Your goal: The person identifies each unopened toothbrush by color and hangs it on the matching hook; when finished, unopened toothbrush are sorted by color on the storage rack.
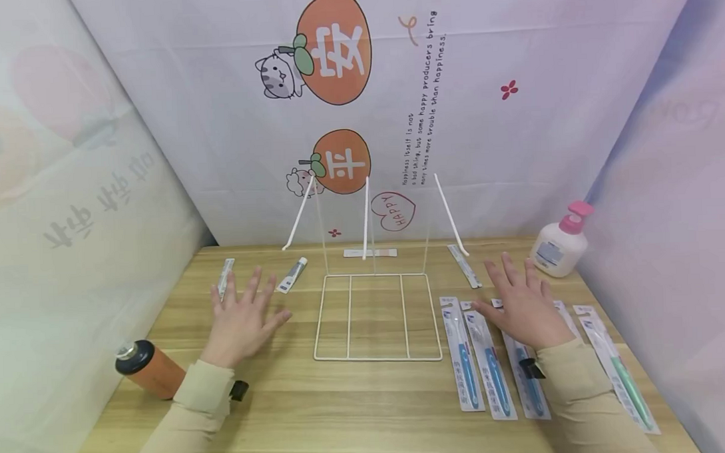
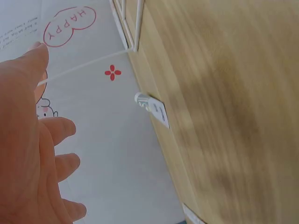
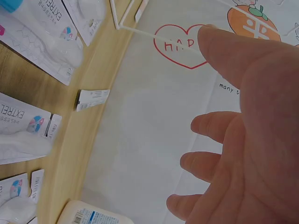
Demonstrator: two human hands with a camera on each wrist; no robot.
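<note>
My left hand (image 1: 241, 324) is spread with its fingers apart and holds nothing, over the left side of the table. A slim white packet (image 1: 225, 278) lies just past its fingertips, and a small toothpaste tube (image 1: 292, 275) is to their right. My right hand (image 1: 528, 307), also spread and holding nothing, is over several packaged toothbrushes (image 1: 493, 365) and partly hides some of them. Between the hands stands a white wire rack (image 1: 348, 320) with three prongs rising toward me. Another slim packet (image 1: 464, 265) lies left of the right fingertips.
An orange bottle with a black cap (image 1: 158, 373) is by the left forearm. At the back right corner stands a white pump bottle with a pink top (image 1: 560, 246). A flat white packet (image 1: 369, 253) lies behind the rack. Printed cloth walls (image 1: 485, 135) enclose the wooden table (image 1: 345, 414).
</note>
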